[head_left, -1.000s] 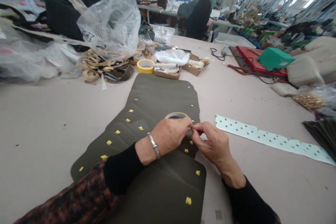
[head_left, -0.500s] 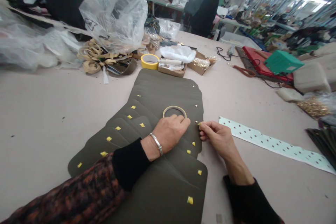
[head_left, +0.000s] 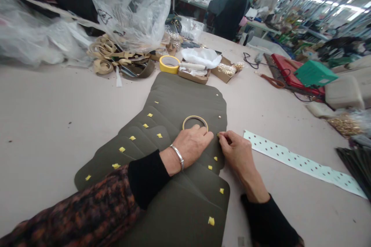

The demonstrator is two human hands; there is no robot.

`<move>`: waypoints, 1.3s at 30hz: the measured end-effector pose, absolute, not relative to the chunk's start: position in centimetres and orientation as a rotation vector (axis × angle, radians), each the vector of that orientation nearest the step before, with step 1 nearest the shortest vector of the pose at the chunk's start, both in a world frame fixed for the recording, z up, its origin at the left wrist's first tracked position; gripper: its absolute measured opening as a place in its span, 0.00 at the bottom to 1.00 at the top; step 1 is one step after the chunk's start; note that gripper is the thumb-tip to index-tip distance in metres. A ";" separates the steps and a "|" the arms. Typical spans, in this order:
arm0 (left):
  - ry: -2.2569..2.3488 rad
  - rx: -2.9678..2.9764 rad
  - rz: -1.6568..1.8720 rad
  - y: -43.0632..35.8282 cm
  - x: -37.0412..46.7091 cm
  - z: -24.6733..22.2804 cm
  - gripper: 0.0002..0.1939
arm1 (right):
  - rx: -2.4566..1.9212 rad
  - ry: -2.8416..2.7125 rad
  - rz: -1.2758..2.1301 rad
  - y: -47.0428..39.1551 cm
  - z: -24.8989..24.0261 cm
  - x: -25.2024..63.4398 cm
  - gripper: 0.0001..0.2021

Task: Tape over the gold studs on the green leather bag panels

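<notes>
Olive-green flat pieces (head_left: 185,92) lie overlapped on the table, dotted with small yellow tape squares (head_left: 211,221). My left hand (head_left: 191,146) rests on them, closed on a thin roll of yellow tape (head_left: 183,124); its fingertips are partly hidden. Near the pieces' right edge, my right hand (head_left: 236,150) pinches a tiny bit of yellow tape (head_left: 218,134) against the surface. A small shiny metal stud (head_left: 219,117) shows bare above that spot, and another stud (head_left: 217,95) sits farther up the same edge.
A mint dotted strip (head_left: 301,162) lies to the right. Beyond the pieces stand a thicker yellow tape roll (head_left: 169,64), small boxes (head_left: 193,77) and a clear plastic bag (head_left: 133,11). A green box-shaped object (head_left: 315,73) rests on a red one at back right. A person (head_left: 232,11) is behind the table.
My right hand has moved slightly left, bringing the bit of tape down where a metal stud showed before. My left hand keeps its hold on the roll. The view has shifted a little.
</notes>
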State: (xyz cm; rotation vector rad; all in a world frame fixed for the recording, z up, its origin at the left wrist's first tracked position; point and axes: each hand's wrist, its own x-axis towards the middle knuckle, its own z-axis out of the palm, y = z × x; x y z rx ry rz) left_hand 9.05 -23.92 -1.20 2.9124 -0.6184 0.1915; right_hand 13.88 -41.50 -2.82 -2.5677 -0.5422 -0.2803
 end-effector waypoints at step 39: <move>-0.718 2.427 0.382 -22.3 9.2 -0.1 0.24 | -2.365 -0.604 -0.050 -43.0 0.3 12.1 0.09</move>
